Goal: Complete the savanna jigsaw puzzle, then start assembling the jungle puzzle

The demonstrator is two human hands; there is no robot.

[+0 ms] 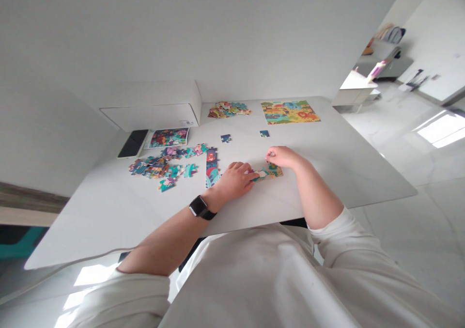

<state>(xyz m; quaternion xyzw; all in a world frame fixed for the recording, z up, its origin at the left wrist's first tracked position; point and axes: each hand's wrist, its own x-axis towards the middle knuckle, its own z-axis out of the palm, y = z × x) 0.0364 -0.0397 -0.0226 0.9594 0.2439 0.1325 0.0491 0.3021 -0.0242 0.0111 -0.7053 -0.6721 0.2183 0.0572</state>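
Observation:
My left hand, with a black watch on its wrist, rests palm down over the assembled jigsaw row, fingers touching it. From under it the row of joined puzzle pieces runs right. My right hand is pinched above that row's right end, on what looks like a small puzzle piece, mostly hidden by the fingers. Left of my left hand stands a joined upright strip of pieces, showing a red figure on dark blue. Two loose pieces, one dark blue and another, lie farther back.
Loose pieces are heaped at the left, below a picture card and a phone. A white box stands behind. Another heap of pieces and an animal picture lie by the wall.

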